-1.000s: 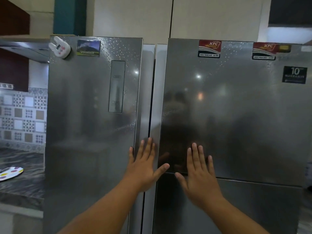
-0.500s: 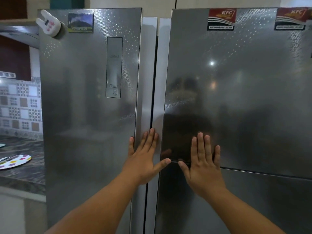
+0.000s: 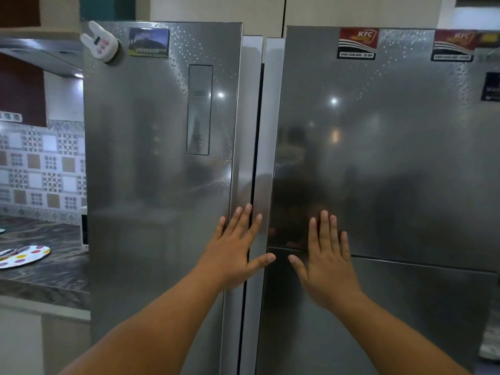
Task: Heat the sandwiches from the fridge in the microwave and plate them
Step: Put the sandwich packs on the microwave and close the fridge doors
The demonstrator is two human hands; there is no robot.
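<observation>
Clearly both doors are shut, sandwiches unseen inside the fridge (image 3: 378,158); left hand (image 3: 235,255) and right hand (image 3: 327,263) lie flat, fingers spread, gripping nothing, so pushing rather than pulling could leave it closed

The scene is dim and warm-toned, with soft focus throughout and a grainy murk in the darker areas. Two small bright glints sit on the brushed steel fridge doors (image 3: 378,147) — reflections of lamps behind the camera — amid hazy, smeared reflections of the room. A lamp under the hood (image 3: 78,75) brightens the tiled wall (image 3: 40,169) at left, and straight edges bow toward the frame's borders — wide-angle distortion.
</observation>
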